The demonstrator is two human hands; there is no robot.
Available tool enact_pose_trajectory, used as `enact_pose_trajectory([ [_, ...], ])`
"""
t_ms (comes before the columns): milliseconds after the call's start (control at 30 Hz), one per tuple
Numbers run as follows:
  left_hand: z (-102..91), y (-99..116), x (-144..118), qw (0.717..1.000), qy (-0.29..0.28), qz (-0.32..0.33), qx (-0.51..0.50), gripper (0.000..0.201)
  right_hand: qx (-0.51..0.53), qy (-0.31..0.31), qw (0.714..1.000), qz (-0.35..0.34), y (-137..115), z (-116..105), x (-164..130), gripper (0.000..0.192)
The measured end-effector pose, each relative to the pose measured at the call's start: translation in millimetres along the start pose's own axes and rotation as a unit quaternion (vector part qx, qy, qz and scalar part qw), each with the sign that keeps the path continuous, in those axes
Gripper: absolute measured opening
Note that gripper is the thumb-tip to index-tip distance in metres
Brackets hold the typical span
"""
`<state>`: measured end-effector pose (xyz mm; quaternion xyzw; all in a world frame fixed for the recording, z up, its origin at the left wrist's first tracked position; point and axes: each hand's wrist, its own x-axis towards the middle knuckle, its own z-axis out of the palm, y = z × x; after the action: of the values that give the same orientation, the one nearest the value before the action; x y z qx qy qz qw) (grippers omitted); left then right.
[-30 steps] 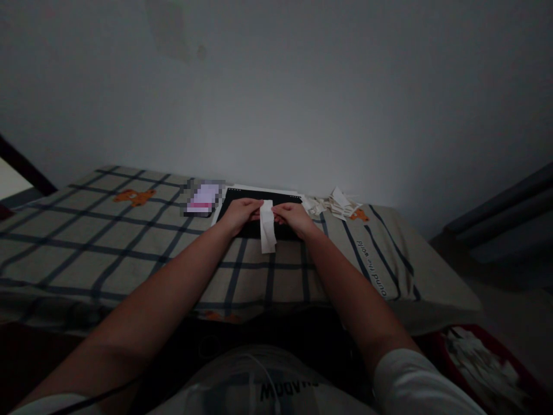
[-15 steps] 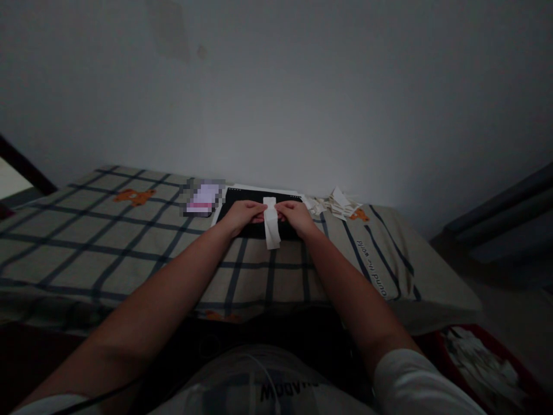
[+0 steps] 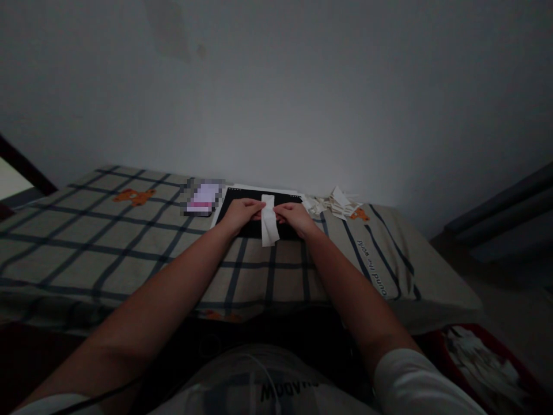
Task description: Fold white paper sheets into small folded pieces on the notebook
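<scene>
A folded white paper strip [image 3: 269, 226] is held between my two hands, its loose lower ends hanging toward me. My left hand [image 3: 242, 214] pinches its left edge near the top with thumb and forefinger. On the opposite edge, my right hand [image 3: 294, 215] pinches the strip in the same way. Both hands are over a flat black board or notebook cover [image 3: 248, 195], which lies on white sheets. Just right of it rests a pile of folded white paper pieces [image 3: 341, 203].
A checked cloth [image 3: 142, 242] with bear prints covers the table, which stands against a grey wall. Left of the black board lies a phone [image 3: 203, 199] with a blurred screen. A red container [image 3: 488, 369] holding crumpled white paper is at the lower right.
The strip has shifted slightly up and left, and its lower ends have spread further apart. Both hands keep pinching it in nearly the same place.
</scene>
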<state>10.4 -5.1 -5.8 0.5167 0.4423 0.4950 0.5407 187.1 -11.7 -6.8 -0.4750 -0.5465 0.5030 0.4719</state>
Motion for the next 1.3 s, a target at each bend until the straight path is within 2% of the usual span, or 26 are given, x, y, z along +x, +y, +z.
enact_pose_trajectory([
  [167, -1.7, -2.6, 2.8, 0.998, -0.046, -0.040, -0.017, 0.022, -0.021, 0.017, 0.999, -0.019, -3.8, -0.2, -0.8, 0.012],
  [600, -1.9, -1.9, 3.4, 0.998, -0.033, -0.056, -0.011, 0.012, 0.042, -0.012, 0.999, 0.020, 0.4, -3.4, 1.8, 0.008],
  [933, -1.8, -2.9, 2.4, 1.000, -0.005, -0.009, 0.006, 0.014, 0.055, -0.035, 0.995, 0.069, -3.8, -3.1, 0.6, 0.017],
  [1133, -1.7, -3.6, 3.1, 0.999, 0.000, 0.019, 0.038, 0.014, 0.056, -0.048, 0.995, 0.071, -2.9, -5.0, 1.2, 0.017],
  [1300, -2.0, -5.7, 5.1, 0.999, -0.007, 0.021, 0.025, 0.012, 0.053, -0.048, 0.996, 0.059, -1.0, -4.9, 1.6, 0.010],
])
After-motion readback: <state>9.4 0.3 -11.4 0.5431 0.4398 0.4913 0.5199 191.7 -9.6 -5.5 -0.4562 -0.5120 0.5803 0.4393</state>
